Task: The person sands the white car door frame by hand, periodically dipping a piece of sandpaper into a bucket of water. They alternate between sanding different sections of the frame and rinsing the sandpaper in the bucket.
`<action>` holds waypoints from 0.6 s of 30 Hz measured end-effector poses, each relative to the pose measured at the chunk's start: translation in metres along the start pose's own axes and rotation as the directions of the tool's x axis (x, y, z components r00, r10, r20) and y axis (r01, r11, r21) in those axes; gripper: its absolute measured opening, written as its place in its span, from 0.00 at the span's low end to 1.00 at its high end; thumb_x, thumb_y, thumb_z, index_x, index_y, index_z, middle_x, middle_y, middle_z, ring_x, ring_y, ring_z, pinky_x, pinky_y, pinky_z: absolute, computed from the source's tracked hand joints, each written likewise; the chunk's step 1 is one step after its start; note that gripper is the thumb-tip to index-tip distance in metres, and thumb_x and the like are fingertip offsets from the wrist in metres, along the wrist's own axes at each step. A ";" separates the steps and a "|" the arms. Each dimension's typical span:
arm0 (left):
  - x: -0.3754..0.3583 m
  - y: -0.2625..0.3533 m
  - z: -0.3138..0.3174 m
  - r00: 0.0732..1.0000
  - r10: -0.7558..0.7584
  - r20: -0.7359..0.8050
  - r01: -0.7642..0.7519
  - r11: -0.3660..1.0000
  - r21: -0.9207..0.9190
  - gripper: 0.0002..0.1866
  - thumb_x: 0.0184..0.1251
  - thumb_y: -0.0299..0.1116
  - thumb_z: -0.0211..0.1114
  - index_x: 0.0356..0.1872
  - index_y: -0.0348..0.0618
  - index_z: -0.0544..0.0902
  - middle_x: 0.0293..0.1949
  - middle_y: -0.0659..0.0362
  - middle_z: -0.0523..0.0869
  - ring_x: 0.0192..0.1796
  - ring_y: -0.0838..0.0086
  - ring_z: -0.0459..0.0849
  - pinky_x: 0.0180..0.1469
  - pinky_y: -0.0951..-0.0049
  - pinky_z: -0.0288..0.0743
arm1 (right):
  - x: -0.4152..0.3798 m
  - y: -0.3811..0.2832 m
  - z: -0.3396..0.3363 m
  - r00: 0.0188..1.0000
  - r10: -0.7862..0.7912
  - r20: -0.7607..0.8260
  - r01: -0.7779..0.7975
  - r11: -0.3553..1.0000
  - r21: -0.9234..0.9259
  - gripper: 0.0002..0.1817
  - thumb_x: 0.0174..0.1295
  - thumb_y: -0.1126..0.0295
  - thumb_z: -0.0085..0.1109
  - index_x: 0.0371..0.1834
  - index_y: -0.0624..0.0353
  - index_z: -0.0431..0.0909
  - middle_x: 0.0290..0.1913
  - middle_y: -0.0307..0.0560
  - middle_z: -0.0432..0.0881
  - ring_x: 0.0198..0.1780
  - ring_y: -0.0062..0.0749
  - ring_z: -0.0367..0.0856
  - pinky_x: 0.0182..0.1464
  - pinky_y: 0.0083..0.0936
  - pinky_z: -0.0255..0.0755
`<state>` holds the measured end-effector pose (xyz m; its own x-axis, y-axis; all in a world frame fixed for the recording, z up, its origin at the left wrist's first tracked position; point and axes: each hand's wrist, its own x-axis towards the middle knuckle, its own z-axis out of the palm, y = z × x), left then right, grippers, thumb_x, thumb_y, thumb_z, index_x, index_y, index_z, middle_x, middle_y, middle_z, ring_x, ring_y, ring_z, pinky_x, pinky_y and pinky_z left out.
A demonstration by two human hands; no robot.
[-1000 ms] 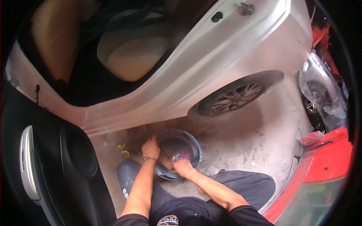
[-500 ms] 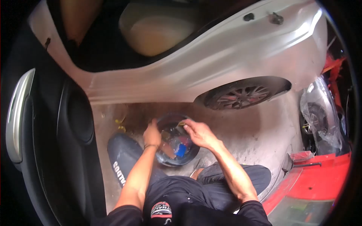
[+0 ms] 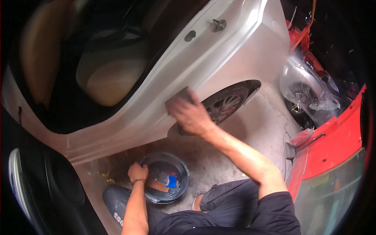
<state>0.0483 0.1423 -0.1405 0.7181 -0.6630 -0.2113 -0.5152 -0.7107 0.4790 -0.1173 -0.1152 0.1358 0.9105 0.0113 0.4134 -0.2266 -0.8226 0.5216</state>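
My right hand (image 3: 190, 113) is on the light-coloured car body (image 3: 156, 113), just left of the rear wheel (image 3: 225, 106). Its fingers, blurred by motion, press a dark flat pad (image 3: 178, 100) to the panel. Low down, my left hand (image 3: 138, 172) grips the rim of a dark round basin (image 3: 184, 188) at its upper left. Inside the basin lie a blue block (image 3: 171, 181) and a brown flat piece (image 3: 158, 185), with some liquid around them.
An open car door (image 3: 47, 180) stands at the left, and the door opening shows a seat (image 3: 111, 74). Right of the car are a red panel (image 3: 329, 137) and a silver car part under plastic (image 3: 305, 80). My bent legs flank the basin.
My right hand has moved from above the basin up to the car body, where it holds the dark pad. My left hand stays at the basin rim. The view has turned and shifted.
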 end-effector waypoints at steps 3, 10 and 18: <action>-0.006 0.001 -0.005 0.999 -0.020 0.024 0.020 1.000 0.012 0.23 0.67 0.47 0.71 0.50 0.34 0.90 0.47 0.35 0.94 0.53 0.37 0.93 0.60 0.41 0.86 | 0.005 0.082 -0.061 0.981 0.184 -0.057 -0.192 0.966 -0.176 0.21 0.66 0.63 0.62 0.63 0.45 0.89 0.64 0.34 0.88 0.72 0.31 0.81 0.81 0.71 0.56; -0.002 0.002 -0.002 1.000 -0.028 0.010 0.028 0.999 -0.035 0.22 0.66 0.46 0.70 0.50 0.36 0.91 0.47 0.35 0.94 0.54 0.38 0.93 0.61 0.42 0.86 | 0.023 0.062 -0.028 0.878 0.403 -0.258 -0.462 0.855 -0.238 0.16 0.69 0.65 0.60 0.57 0.49 0.89 0.60 0.37 0.89 0.72 0.34 0.82 0.80 0.72 0.56; -0.001 0.001 0.001 1.000 -0.010 0.028 0.009 1.000 0.013 0.25 0.68 0.49 0.68 0.50 0.34 0.91 0.49 0.35 0.94 0.55 0.38 0.93 0.61 0.42 0.86 | 0.012 0.128 -0.044 0.964 0.222 -0.148 -0.258 0.914 -0.314 0.20 0.67 0.65 0.61 0.62 0.45 0.89 0.61 0.35 0.89 0.67 0.34 0.84 0.80 0.70 0.59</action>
<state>0.0464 0.1421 -0.1401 0.7100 -0.6623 -0.2395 -0.5142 -0.7198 0.4663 -0.1509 -0.1951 0.2404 0.7761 -0.0872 0.6245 -0.5509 -0.5758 0.6041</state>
